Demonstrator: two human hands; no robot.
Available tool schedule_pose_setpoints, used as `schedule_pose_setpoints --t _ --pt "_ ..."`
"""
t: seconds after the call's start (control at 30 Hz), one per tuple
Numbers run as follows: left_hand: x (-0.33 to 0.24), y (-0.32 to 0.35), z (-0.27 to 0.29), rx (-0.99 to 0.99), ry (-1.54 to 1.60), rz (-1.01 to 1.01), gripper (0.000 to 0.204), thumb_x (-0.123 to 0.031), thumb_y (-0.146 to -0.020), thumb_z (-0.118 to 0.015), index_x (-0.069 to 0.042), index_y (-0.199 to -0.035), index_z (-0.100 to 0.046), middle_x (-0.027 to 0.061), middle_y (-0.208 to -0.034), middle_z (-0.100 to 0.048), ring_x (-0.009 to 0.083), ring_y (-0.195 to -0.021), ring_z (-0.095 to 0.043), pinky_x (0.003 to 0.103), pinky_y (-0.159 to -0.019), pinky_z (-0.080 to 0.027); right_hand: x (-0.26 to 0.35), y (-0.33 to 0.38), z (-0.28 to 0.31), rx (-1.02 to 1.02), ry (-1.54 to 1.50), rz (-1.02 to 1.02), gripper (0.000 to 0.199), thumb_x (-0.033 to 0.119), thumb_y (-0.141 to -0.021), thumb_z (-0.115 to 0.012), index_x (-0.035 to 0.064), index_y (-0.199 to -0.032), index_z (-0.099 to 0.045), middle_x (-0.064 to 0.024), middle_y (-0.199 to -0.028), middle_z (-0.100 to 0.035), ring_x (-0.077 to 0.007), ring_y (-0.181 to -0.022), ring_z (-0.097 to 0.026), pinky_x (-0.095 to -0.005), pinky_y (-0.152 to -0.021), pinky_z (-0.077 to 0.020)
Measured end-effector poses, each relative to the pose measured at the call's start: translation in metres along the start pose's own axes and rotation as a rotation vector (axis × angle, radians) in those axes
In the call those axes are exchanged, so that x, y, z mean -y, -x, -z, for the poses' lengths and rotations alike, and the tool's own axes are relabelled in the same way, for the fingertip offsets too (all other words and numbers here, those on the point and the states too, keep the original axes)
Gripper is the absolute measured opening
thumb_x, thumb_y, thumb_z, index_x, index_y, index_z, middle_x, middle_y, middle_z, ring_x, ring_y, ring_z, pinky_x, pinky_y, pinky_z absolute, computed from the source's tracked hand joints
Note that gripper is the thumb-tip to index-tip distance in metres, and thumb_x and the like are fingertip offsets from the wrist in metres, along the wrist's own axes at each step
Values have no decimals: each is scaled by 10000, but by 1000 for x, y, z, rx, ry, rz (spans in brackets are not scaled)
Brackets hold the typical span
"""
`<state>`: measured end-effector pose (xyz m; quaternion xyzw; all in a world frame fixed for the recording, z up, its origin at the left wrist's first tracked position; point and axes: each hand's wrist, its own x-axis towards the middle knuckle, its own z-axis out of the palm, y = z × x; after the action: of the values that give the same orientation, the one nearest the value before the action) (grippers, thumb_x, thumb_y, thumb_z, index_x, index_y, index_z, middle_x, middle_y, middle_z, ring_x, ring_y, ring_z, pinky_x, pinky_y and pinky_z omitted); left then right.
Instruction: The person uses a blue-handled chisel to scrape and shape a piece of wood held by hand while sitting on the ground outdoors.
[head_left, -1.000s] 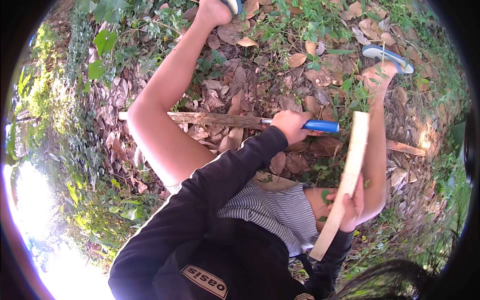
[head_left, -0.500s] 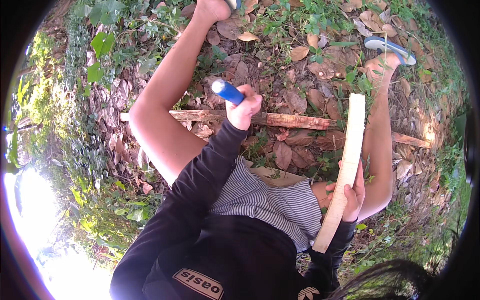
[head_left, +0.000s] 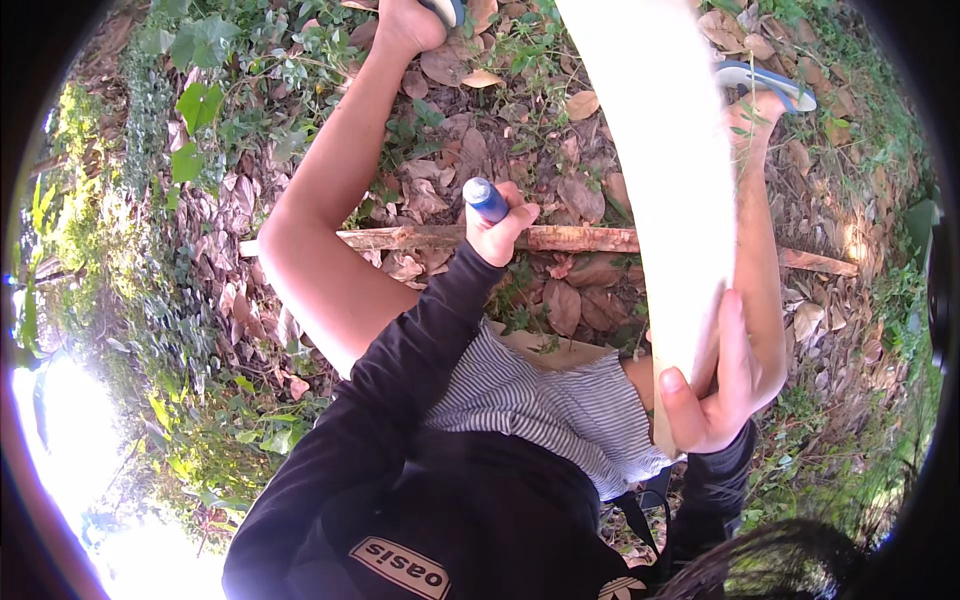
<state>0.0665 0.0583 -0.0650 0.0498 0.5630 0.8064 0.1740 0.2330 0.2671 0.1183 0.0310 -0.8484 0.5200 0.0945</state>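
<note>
- left hand (head_left: 497,230) fisted round blue tool handle (head_left: 485,199), over the long brown stick (head_left: 580,238) lying on leaf litter
- right hand (head_left: 722,385) fingers wrapped on lower end of pale wood plank (head_left: 660,180), plank held up close to camera, running to top edge
- bare legs, sandals at top

My left hand (head_left: 497,228) was fisted, its black-sleeved arm stretched forward from the lower edge. My right hand (head_left: 722,385) sat lower right, fingers (head_left: 733,340) and thumb curled closed, wrist bent, sleeve barely showing.
</note>
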Motion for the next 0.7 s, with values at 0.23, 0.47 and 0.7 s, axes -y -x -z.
schedule_pose_setpoints --t 0.23,0.47,0.7 --pt "25 -15 -29 -298 -453 -386 240 -1 -761 -671 -63 -598 -506 -15 -563 -531 82 -521 -497 260 -544 -434 18 -57 -5 345 397 185 730 16 -709 -626 70 -1420 -467 -253 -1255 -577 -315 -830 -704 -371 -663 -594" --pt "0 -11 -24 -162 182 -181 204 -37 -789 -662 -44 -652 -511 -8 -567 -516 102 -481 -481 276 -483 -404 15 -57 -8 502 358 -28 705 7 -742 -627 -15 -1419 -430 -245 -1215 -589 -369 -913 -684 -356 -787 -574" --pt "-25 -33 28 -305 1205 113 460 -442 -910 -518 -135 -576 -452 -33 -418 -308 111 -339 -275 286 -387 -259 -12 -11 -19 -109 -350 -476 662 119 -908 -563 -86 -1475 -290 -220 -1356 -520 -256 -1119 -602 -373 -852 -558"
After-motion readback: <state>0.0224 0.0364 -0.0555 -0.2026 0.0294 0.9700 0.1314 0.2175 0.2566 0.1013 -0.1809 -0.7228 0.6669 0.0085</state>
